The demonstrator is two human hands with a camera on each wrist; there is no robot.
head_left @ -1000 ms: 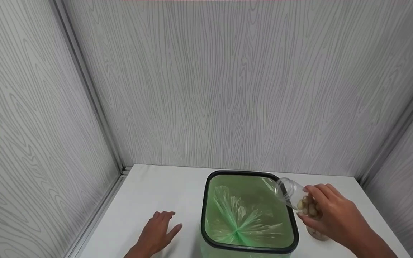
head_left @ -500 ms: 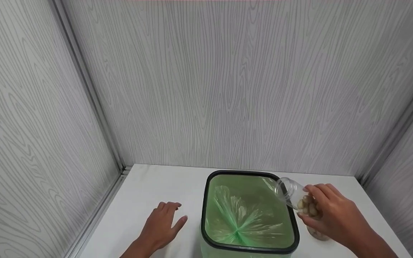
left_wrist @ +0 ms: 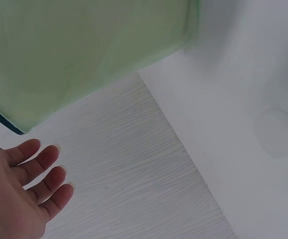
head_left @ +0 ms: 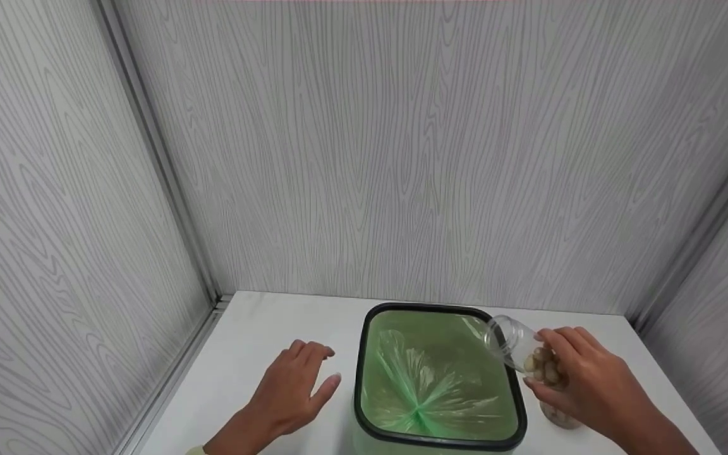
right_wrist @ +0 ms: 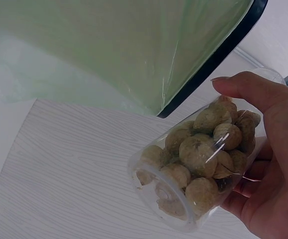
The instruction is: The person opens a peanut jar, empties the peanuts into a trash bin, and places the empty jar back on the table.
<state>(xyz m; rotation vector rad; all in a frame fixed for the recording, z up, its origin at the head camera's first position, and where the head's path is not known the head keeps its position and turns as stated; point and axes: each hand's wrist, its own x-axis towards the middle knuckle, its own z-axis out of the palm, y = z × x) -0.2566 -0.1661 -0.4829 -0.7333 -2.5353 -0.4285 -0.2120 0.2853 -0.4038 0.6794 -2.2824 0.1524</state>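
Observation:
In my right hand (head_left: 591,385) I grip a clear plastic jar (right_wrist: 194,164), tilted, with several round brown nut-like pieces (right_wrist: 199,152) inside. Its uncapped mouth points left, over the right rim of a bin (head_left: 357,373) that has a black rim and a green plastic bag (head_left: 427,379) lining it. The pieces sit toward the jar's lower end. My left hand (head_left: 288,392) hovers left of the bin, holding nothing, thumb and fingers spread apart and loosely bent. The left wrist view shows the same fingers beside the bin's pale green side (left_wrist: 94,55).
A faint clear round disc (left_wrist: 276,130), possibly a lid, lies on a white surface in the left wrist view. The bin stands on a white table (head_left: 320,316). Grey wood-grain panels (head_left: 402,158) enclose the table at the back and both sides.
My left hand has moved right and forward, closer to the bin. The right hand and the tilted jar have stayed almost in place.

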